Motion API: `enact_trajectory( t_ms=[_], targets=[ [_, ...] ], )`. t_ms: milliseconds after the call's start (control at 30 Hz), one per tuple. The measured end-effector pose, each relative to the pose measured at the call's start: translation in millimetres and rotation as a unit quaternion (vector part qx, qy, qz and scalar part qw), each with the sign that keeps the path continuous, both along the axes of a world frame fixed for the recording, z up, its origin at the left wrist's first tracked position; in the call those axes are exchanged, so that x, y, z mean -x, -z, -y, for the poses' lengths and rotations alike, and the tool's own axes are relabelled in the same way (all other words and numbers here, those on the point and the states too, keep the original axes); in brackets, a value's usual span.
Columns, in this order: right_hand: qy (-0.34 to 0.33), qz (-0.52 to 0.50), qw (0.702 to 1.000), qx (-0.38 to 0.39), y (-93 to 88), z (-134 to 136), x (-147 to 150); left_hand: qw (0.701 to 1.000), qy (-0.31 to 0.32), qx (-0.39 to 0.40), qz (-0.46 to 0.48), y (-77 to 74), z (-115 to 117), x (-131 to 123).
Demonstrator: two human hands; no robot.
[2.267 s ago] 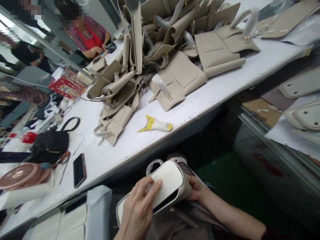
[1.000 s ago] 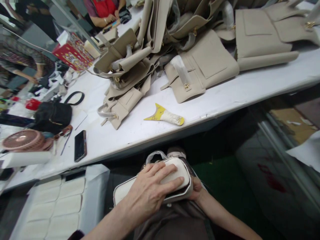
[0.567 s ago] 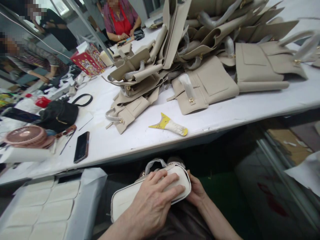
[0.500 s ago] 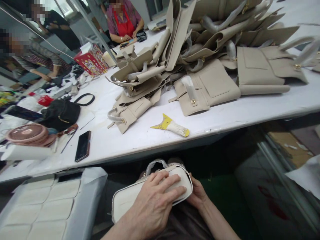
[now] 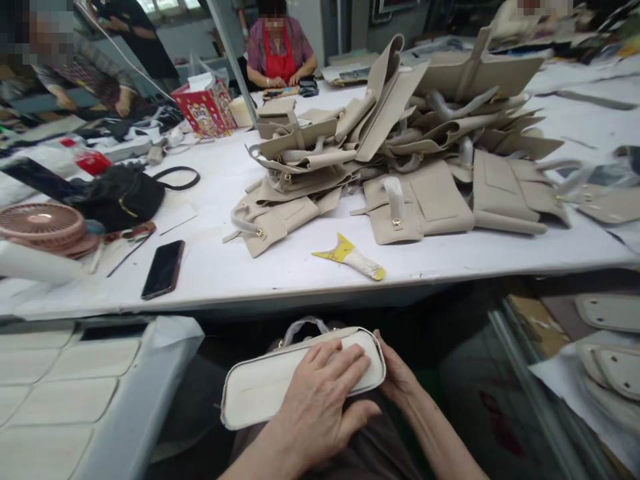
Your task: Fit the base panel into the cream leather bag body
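On my lap lies a handbag (image 5: 255, 393) with its pale oval base turned up and a dark line around the rim. Its plastic-wrapped handle (image 5: 306, 323) sticks out on the far side. My left hand (image 5: 325, 393) rests flat on the base panel, fingers stretched toward the right end and thumb apart. At that right end my right hand (image 5: 397, 373) grips the side of the bag; most of its fingers are hidden behind the bag. A yellow scraper-like tool (image 5: 350, 256), its handle wrapped in white, lies on the table beyond.
Beige unfinished bags (image 5: 420, 200) are heaped on the white table (image 5: 240, 280). A phone (image 5: 163, 268), pink fan (image 5: 43, 225) and black pouch (image 5: 117, 203) lie left. Pale panels (image 5: 75, 400) fill a tray beside me; base pieces (image 5: 610, 363) lie right. Co-workers sit across.
My left hand's fingers have drawn closer together on the base and its thumb now shows. The bag has tilted slightly. My view has shifted, bringing the pieces at right into sight.
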State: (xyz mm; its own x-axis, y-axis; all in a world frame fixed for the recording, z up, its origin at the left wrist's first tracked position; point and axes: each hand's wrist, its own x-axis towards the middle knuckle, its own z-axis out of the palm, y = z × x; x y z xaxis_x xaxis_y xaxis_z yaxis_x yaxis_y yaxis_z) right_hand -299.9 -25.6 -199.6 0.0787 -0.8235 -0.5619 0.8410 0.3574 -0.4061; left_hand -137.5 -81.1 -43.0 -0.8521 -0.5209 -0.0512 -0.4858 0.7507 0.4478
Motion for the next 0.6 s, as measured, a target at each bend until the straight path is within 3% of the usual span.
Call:
enact_trajectory(
  t_ms=[200,500,600],
  targets=[
    [0.006,-0.007,1.000,-0.016,-18.3,16,-10,1.000,-0.011,-0.008,-0.025,6.2,-6,-7],
    [-0.164,-0.086,0.983,0.011,-63.8,10,5,0.997,-0.027,0.016,-0.065,7.7,-10,-16],
    [-0.209,-0.196,0.956,0.057,-78.3,15,16,0.997,-0.022,-0.001,-0.069,7.2,-10,-19]
  ],
)
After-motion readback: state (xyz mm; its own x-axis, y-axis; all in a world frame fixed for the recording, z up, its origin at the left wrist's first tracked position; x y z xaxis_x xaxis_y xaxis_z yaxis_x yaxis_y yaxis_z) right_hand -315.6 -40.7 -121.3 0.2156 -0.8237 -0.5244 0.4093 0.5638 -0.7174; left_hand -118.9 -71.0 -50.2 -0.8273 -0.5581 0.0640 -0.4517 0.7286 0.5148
